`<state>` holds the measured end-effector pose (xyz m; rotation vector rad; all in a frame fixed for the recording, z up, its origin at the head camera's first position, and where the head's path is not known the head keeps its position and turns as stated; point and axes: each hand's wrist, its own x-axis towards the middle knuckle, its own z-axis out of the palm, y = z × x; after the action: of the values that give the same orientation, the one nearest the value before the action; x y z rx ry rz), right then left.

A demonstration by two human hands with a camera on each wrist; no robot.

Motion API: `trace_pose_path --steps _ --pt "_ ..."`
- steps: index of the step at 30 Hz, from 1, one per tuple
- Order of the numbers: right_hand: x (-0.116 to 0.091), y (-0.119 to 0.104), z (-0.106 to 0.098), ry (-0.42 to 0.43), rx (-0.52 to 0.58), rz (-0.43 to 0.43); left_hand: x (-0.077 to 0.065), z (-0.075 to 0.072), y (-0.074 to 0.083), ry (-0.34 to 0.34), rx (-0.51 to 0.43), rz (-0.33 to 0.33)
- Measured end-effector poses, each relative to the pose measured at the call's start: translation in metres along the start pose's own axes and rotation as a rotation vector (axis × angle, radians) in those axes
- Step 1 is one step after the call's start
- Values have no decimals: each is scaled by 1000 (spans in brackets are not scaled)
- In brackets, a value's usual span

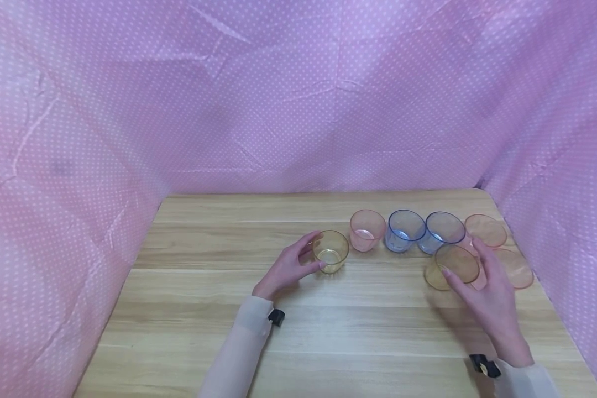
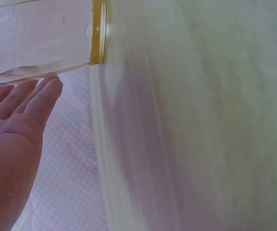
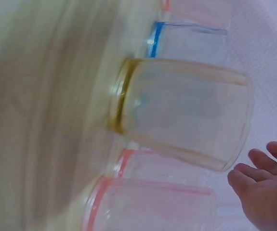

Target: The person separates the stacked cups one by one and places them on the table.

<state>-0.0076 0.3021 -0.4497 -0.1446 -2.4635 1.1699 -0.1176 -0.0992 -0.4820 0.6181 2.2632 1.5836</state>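
At the left end of the row stands a clear yellow cup [image 1: 330, 257], its base on the table. My left hand [image 1: 291, 265] holds it, thumb at the near side and fingers behind; in the left wrist view the fingers lie along its wall. A second yellow cup [image 1: 453, 262] stands in front of the right blue cup [image 1: 445, 229]. My right hand [image 1: 492, 301] is around this one with thumb and fingers spread. In the right wrist view, the thumb is apart from the cup and the fingertips [image 3: 239, 180] are close to its rim.
A pink cup [image 1: 367, 229] and another blue cup [image 1: 405, 229] stand between the two yellow ones. At the right are two more pink cups, a far one [image 1: 485, 229] and a near one [image 1: 517, 271], partly behind my right hand. Pink dotted cloth [image 1: 298, 110] surrounds the wooden table [image 1: 189, 287].
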Motion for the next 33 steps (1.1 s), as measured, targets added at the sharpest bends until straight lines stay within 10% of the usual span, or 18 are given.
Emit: trace_pose_path --steps 15,33 --pt "6 -48 33 -99 174 -107 -5 3 1 12 9 -35" --pt "-2 -79 107 -304 213 -237 -14 6 -3 51 17 75"
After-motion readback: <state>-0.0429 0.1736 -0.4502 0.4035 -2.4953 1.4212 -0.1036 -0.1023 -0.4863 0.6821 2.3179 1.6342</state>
